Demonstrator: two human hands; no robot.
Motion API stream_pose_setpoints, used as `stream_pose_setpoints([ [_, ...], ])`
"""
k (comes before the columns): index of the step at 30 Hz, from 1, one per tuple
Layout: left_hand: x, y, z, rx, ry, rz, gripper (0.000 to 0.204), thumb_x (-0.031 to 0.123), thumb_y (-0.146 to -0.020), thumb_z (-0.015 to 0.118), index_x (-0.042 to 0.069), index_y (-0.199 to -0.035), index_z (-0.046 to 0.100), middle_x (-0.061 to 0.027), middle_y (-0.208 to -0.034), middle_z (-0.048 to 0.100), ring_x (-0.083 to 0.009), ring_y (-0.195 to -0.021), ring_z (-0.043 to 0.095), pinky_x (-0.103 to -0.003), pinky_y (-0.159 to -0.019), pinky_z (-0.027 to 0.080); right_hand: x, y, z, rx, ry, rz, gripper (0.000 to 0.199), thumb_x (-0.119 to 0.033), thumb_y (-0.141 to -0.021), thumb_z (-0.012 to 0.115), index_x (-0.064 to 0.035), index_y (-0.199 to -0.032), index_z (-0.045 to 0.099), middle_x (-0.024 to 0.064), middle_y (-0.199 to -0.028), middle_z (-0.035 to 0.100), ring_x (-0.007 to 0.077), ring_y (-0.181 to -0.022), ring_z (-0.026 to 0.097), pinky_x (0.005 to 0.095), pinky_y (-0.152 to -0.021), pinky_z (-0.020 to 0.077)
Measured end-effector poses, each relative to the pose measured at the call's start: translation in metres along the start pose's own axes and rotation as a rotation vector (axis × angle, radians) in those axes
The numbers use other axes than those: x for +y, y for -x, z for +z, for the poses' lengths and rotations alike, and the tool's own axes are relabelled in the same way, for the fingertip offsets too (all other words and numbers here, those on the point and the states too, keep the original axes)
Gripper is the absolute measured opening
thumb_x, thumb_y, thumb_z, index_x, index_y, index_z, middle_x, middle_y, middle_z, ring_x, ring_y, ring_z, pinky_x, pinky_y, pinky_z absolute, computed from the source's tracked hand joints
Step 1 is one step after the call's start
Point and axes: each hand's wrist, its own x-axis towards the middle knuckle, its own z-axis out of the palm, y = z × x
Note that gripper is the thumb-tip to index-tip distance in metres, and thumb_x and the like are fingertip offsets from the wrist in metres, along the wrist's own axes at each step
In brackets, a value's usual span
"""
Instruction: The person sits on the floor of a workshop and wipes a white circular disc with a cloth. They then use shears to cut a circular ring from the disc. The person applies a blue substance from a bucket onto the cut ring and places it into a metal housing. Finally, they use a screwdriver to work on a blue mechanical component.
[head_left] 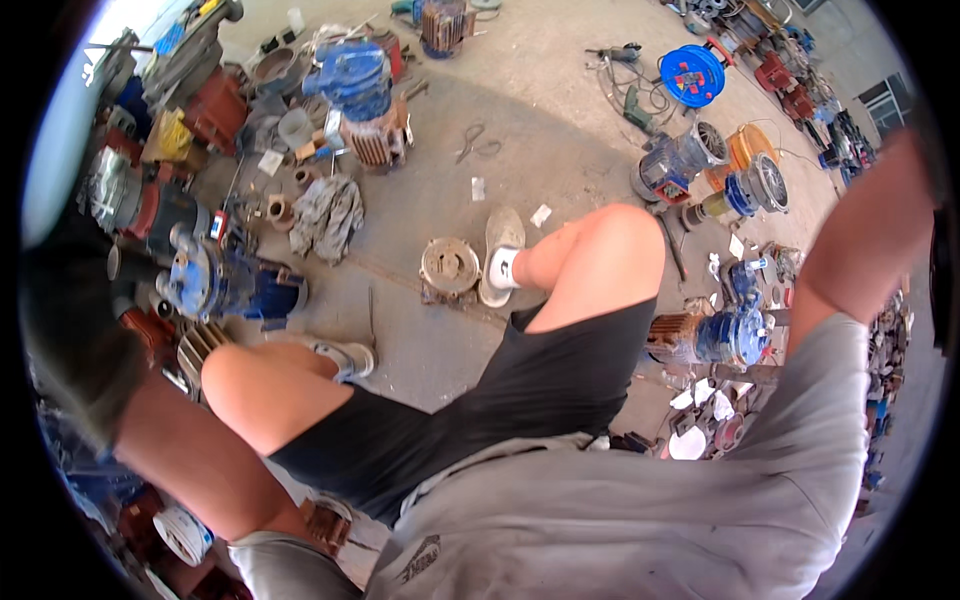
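Observation:
Both my arms are raised out to the sides, toward the rim of the view. My left hand (75, 335) seems to be in a dark glove, large and blurred at the left edge, so its fingers cannot be made out. On the right, my forearm (865, 230) reaches up to the dark rim, where the hand is almost wholly lost in shadow. Neither hand shows anything held. On the floor beside my right shoe (503, 245) lies a round, worn metal motor part (450, 265) with a flanged face. A blue motor (235, 285) lies near my left knee.
A grey rag (328, 218) and a blue-topped rusty motor (365, 105) stand ahead to the left. Scissors (477, 145) lie on the concrete. To the right are a blue cable reel (692, 76), a drill (635, 108) and several motors, including a blue one (735, 335).

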Motion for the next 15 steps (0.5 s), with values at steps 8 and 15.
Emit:
stream_pose_setpoints([
  [8, -0.256, 0.008, -0.002, 0.709, 0.015, -0.688, 0.049, 0.036, -0.110, 0.061, -0.006, -0.135, 0.063, -0.0152, -0.118, 0.070, -0.0233, -0.103, 0.070, -0.037, -0.088, 0.060, 0.259, 0.010, 0.228, -0.510, 0.379, 0.329, 0.028, -0.028, -0.092, 0.065, -0.0191, -0.115, 0.078, 0.0134, -0.104, 0.079, 0.0337, -0.098, 0.076, 0.0467, -0.086, 0.0590],
  [15, -0.271, 0.022, -0.021, 0.754, -0.030, -0.740, 0.040, 0.009, -0.111, 0.054, 0.000, -0.150, 0.052, -0.0197, -0.125, 0.068, -0.0247, -0.106, 0.072, -0.036, -0.084, 0.062, 0.311, 0.033, 0.433, -0.637, 0.378, 0.478, 0.025, -0.023, -0.094, 0.065, -0.0175, -0.114, 0.079, 0.0145, -0.116, 0.079, 0.0344, -0.106, 0.076, 0.0477, -0.089, 0.0599],
])
